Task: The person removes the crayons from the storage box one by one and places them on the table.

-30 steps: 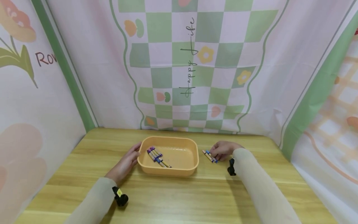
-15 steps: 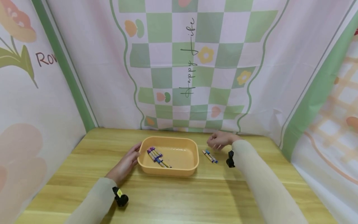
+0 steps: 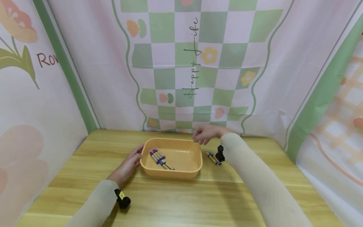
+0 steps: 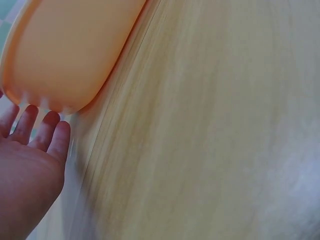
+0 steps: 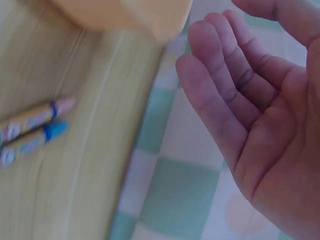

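Note:
The orange-yellow plastic basin point(image 3: 171, 174) stands on the table, with several crayons point(image 3: 157, 156) lying loosely at its left end. My left hand point(image 3: 127, 167) rests at the basin's left end, its straight fingers point(image 4: 47, 131) touching the outer wall. Above the basin's back right corner is my right hand point(image 3: 209, 134). Its fingers bend loosely, and no object shows in its grasp in the right wrist view. Two crayons lie side by side on the table right of the basin: a peach-tipped crayon point(image 5: 32, 121) and a blue-tipped crayon point(image 5: 30, 142).
The wooden table point(image 3: 175, 201) ends at a patterned curtain point(image 3: 187, 72) behind the basin. More printed cloth hangs at left and right. A small black camera sits on each wrist, and the right one point(image 3: 220, 154) partly covers the loose crayons in the head view.
My right hand has lifted from the crayons on the table and moved back and left to the basin's back right corner. Those crayons stay put, and my left hand has not moved.

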### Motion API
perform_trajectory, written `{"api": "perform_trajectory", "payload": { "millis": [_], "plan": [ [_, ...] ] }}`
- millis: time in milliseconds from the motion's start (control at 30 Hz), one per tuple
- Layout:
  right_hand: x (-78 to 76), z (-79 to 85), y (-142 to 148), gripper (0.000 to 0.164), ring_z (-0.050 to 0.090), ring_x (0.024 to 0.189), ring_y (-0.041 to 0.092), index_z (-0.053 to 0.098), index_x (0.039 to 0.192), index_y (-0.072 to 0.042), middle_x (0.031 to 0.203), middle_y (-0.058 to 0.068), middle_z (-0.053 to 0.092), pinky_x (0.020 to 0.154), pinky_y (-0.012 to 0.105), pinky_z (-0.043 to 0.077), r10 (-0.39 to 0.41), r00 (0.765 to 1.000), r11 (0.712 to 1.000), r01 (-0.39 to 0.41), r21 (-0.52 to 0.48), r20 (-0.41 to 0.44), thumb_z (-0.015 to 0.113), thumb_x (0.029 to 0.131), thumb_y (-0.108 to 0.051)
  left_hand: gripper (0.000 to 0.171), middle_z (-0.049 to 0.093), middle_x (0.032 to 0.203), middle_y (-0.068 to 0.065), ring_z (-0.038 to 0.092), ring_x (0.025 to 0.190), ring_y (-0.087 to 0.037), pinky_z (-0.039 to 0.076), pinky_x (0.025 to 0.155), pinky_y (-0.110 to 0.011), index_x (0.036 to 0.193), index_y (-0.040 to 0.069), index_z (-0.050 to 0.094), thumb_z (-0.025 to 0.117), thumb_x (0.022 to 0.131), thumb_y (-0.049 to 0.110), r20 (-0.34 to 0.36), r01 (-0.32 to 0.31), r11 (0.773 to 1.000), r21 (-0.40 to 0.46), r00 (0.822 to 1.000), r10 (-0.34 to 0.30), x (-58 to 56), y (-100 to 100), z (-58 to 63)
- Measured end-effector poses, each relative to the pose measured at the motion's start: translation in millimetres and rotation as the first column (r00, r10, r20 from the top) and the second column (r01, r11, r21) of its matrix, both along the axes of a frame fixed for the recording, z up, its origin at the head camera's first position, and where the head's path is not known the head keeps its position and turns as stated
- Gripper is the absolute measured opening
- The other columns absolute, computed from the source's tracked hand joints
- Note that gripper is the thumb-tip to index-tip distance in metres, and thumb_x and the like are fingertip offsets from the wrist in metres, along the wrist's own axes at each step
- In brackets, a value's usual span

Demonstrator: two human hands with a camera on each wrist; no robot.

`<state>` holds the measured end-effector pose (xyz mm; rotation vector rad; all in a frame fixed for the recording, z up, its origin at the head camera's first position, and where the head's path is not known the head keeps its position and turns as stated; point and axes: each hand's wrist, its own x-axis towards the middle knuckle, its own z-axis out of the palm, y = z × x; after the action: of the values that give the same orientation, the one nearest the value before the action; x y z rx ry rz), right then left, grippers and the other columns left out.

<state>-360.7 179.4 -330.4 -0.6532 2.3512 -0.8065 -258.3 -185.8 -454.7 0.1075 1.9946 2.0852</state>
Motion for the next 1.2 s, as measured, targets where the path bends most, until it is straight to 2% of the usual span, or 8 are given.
{"api": "perform_trajectory", "payload": {
  "millis": [167,300,433,633,767,933,1033,1200],
  "plan": [
    [-1.1,0.9,-28,0.042,0.066,0.1,0.023,0.059,0.128,0.0,0.113,0.008,0.068,0.086,0.034,0.058,0.055,0.998,0.996,-0.054,0.075,-0.006,0.068,0.094,-0.024,0.066,0.011,0.167,-0.009,0.021,0.149,-0.03,0.02,0.12,-0.047,0.161,0.014,0.015,0.043,0.102,0.016,0.003,-0.006,1.0,0.002,1.0,0.006,0.0,1,0.8],
    [-2.1,-4.9,-48,0.045,0.067,0.097,0.019,0.062,0.127,-0.006,0.109,0.002,0.068,0.084,0.032,0.058,0.081,0.997,0.987,-0.08,0.137,0.003,0.073,0.091,-0.03,0.067,0.011,0.167,-0.009,0.022,0.149,-0.03,0.021,0.12,-0.047,0.162,0.014,0.015,0.044,0.102,0.016,0.003,-0.007,1.0,0.0,1.0,0.007,0.0,1,0.9],
    [-1.6,-14.1,-66,0.041,0.067,0.097,0.018,0.063,0.123,-0.007,0.106,0.002,0.069,0.085,0.032,0.058,0.1,0.993,0.985,-0.107,0.132,0.057,0.075,0.09,-0.029,0.067,0.011,0.167,-0.008,0.022,0.148,-0.03,0.021,0.12,-0.046,0.161,0.014,0.015,0.044,0.101,0.016,0.008,-0.012,1.0,-0.003,1.0,0.012,-0.4,1,1.3],
    [3.8,-24.7,-88,0.036,0.068,0.094,0.018,0.063,0.119,-0.006,0.102,0.002,0.071,0.087,0.035,0.058,0.133,0.987,0.982,-0.143,0.123,0.088,0.075,0.09,-0.023,0.066,0.011,0.167,-0.009,0.022,0.149,-0.032,0.021,0.12,-0.047,0.161,0.015,0.015,0.042,0.101,0.016,0.009,-0.019,1.0,-0.011,1.0,0.019,-0.8,1,2.7],
    [5.9,-31.4,-100,0.032,0.066,0.095,0.018,0.064,0.115,-0.01,0.104,0.002,0.069,0.092,0.038,0.056,0.137,0.983,0.978,-0.154,0.144,0.124,0.076,0.089,-0.022,0.066,0.011,0.167,-0.01,0.021,0.149,-0.032,0.02,0.12,-0.048,0.161,0.014,0.015,0.041,0.102,0.015,-0.002,-0.009,1.0,0.001,1.0,0.009,-0.8,1,2.5],
    [4.2,-46.3,-112,0.023,0.066,0.093,0.016,0.07,0.103,-0.015,0.098,0.0,0.07,0.09,0.036,0.056,0.167,0.977,0.962,-0.19,0.198,0.13,0.08,0.086,-0.026,0.065,0.011,0.167,-0.01,0.021,0.149,-0.032,0.02,0.12,-0.048,0.161,0.014,0.016,0.041,0.102,0.014,-0.005,-0.009,1.0,0.0,1.0,0.009,-0.1,0,0.8],
    [2.4,-55.6,-117,0.019,0.064,0.084,0.013,0.071,0.094,-0.017,0.09,-0.002,0.069,0.085,0.035,0.056,0.162,0.974,0.961,-0.193,0.2,0.161,0.081,0.084,-0.027,0.065,0.012,0.167,-0.009,0.022,0.148,-0.032,0.02,0.12,-0.048,0.161,0.014,0.016,0.042,0.101,0.015,-0.001,-0.013,1.0,-0.005,1.0,0.013,0.2,0,0.0],
    [3.1,-64.4,-121,0.017,0.056,0.069,0.01,0.069,0.079,-0.016,0.076,-0.002,0.067,0.066,0.029,0.048,0.143,0.966,0.968,-0.182,0.175,0.217,0.081,0.084,-0.026,0.064,0.014,0.166,-0.009,0.023,0.148,-0.032,0.021,0.12,-0.048,0.161,0.014,0.018,0.042,0.102,0.015,-0.008,-0.016,1.0,-0.01,1.0,0.016,-0.5,0,-1.4]
  ]
}}
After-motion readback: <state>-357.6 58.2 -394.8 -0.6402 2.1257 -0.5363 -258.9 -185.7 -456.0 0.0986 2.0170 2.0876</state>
